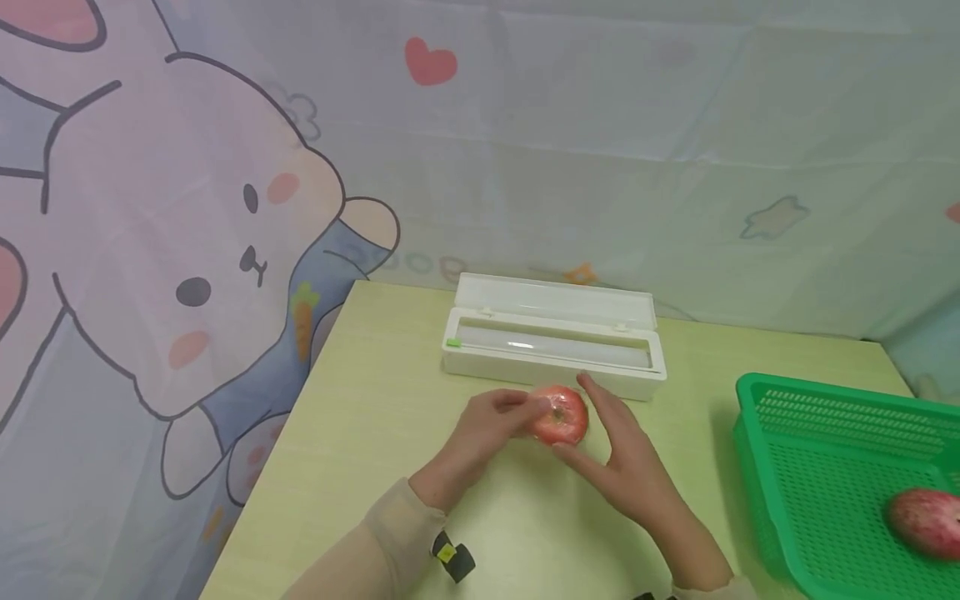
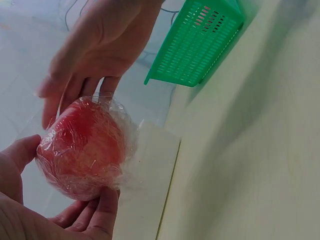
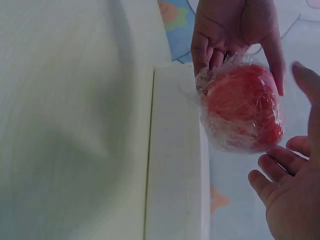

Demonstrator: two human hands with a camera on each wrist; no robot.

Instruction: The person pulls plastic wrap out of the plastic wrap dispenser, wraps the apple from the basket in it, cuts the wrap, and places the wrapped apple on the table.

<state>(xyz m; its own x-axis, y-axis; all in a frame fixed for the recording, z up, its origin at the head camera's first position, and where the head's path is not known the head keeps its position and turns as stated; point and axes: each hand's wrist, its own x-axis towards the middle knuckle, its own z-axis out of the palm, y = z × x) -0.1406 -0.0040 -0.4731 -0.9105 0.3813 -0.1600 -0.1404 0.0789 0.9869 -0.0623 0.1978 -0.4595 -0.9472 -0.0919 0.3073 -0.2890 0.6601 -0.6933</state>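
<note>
A red apple (image 1: pixel 567 419) wrapped in crinkled clear cling film is held up off the table, in front of a white cling film box. My left hand (image 1: pixel 480 433) grips it from the left, thumb on one side and fingers on the other, as the left wrist view shows around the wrapped apple (image 2: pixel 82 150). On the other side, my right hand (image 1: pixel 633 462) is spread around the apple with thumb and fingers apart. In the right wrist view its fingertips (image 3: pixel 272 167) are close to the film; whether they touch it I cannot tell.
The white cling film box (image 1: pixel 540 368) stands at the table's back with its lid (image 1: pixel 555 300) raised and a film roll (image 1: pixel 555 344) inside. To the right is a green basket (image 1: pixel 768 500) holding a mottled reddish fruit (image 1: pixel 926 522). A cartoon-printed cloth (image 1: pixel 600 125) hangs behind.
</note>
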